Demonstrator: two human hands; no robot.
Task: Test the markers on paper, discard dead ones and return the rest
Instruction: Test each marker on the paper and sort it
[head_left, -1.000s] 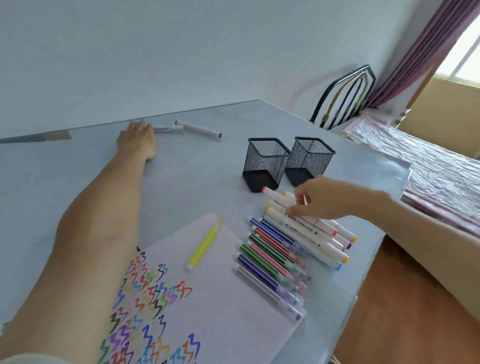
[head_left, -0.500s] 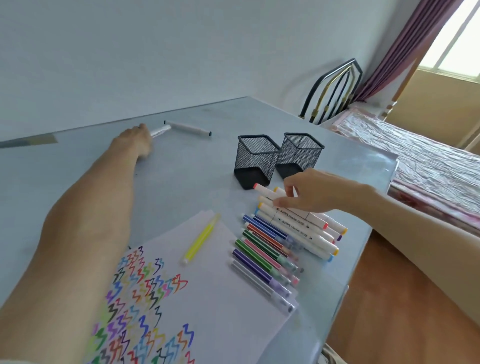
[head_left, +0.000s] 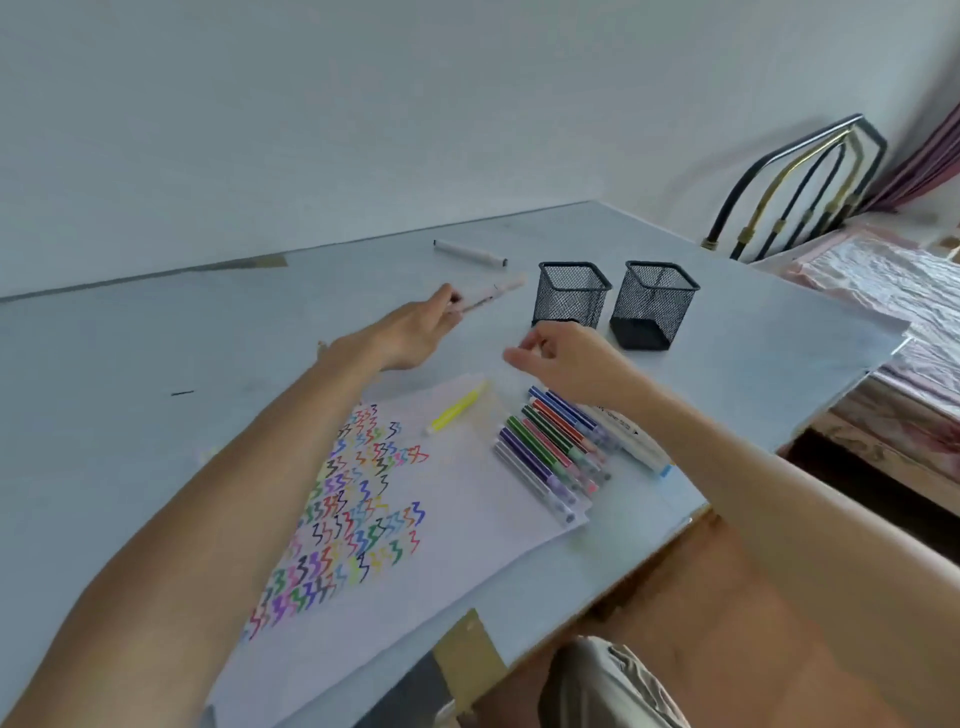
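Note:
My left hand holds a white marker, blurred, lifted off the table just left of two black mesh cups. My right hand hovers in front of the left cup with fingers loosely curled and nothing in them. Below it lies a row of several thin coloured markers on the right edge of the paper. Thick white markers lie partly hidden under my right forearm. A yellow highlighter lies on the paper above the coloured zigzag test marks.
Another white marker lies alone at the far side of the grey table. A metal chair back stands beyond the table's right corner, next to a covered surface. The table's near edge runs past my knee.
My left hand has picked up one of the two far white markers and drawn it back toward the cups. My right hand has left the thick white markers and risen toward the left hand.

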